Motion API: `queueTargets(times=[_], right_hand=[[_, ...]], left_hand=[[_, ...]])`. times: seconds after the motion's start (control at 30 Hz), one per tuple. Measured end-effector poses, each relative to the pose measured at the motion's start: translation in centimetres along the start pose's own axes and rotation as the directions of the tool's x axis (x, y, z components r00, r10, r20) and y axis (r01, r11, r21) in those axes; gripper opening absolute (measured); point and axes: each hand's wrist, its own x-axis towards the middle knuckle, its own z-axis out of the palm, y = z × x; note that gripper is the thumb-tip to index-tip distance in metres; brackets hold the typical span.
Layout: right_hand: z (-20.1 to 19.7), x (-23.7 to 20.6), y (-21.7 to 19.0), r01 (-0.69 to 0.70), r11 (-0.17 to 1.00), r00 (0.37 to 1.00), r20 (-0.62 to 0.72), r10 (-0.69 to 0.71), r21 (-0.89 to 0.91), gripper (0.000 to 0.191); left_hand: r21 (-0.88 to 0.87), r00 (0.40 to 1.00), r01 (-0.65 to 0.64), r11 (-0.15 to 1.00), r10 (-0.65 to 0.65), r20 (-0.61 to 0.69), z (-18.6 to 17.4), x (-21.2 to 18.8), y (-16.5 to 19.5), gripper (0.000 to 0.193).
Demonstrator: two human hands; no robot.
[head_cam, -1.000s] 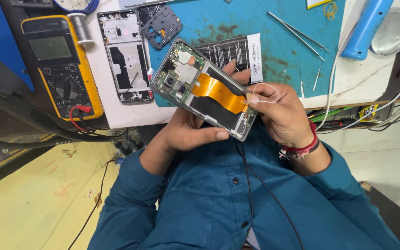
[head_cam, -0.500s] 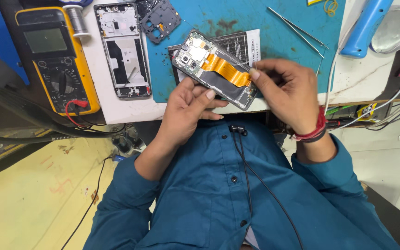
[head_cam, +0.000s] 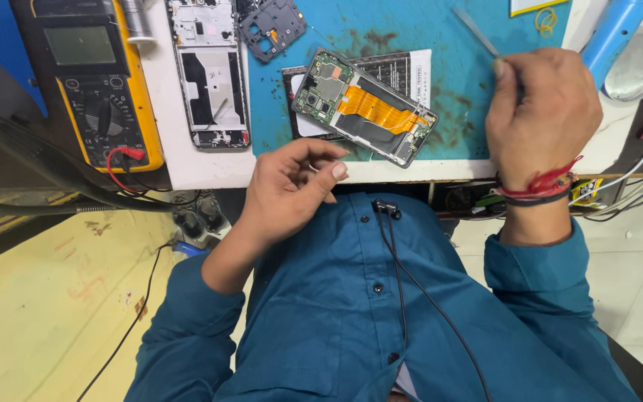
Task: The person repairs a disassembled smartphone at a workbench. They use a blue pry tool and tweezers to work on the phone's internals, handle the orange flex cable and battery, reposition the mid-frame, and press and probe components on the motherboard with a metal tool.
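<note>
Opened phone (head_cam: pixel 364 107) between left hand (head_cam: pixel 292 182), right hand (head_cam: pixel 541 112)

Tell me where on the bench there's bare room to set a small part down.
Bare patches: the blue mat between the opened phone and the right hand, and the white strip between the yellow multimeter and the white phone frame. Crowded: the top edge around the black cover plate, and the right end by the round metal dish.
</note>
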Motion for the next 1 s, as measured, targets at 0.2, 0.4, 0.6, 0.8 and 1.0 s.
queueTargets(times=[0.2, 0.4, 0.6, 0.8, 1.0], right_hand=[[1.6, -0.3, -1.6, -0.205, 0.461, 0.925, 0.017, 0.380, 0.864, 0.017], [2.6, -0.4, -1.7, -0.297, 0.470, 0.935, 0.153, 0.320, 0.831, 0.017], [1.4, -1.7, -1.4, -0.196, 0.547, 0.956, 0.035, 0.291, 0.814, 0.018], [0.2, -2.6, -2.5, -0.176, 0.384, 0.932, 0.027, 0.362, 0.907, 0.025], [-1.2, -2.8, -4.2, -0.244, 0.322, 0.963, 0.191, 0.189, 0.915, 0.025]], left_hand=[[0.485, 0.814, -0.448, 0.751, 0.567, -0.125, 0.9, 1.1, 1.5, 0.025], [0.776, 0.719, -0.454, 0.437, 0.694, 0.030, 1.4, 3.2, 2.5, 0.033], [0.777, 0.709, -0.471, 0.417, 0.703, 0.053, 1.7, 4.3, 2.2, 0.025], [0.754, 0.685, -0.505, 0.419, 0.727, 0.055, 1.6, 4.1, 2.2, 0.016], [0.758, 0.631, -0.541, 0.364, 0.772, 0.080, 1.3, 3.7, 2.5, 0.017]])
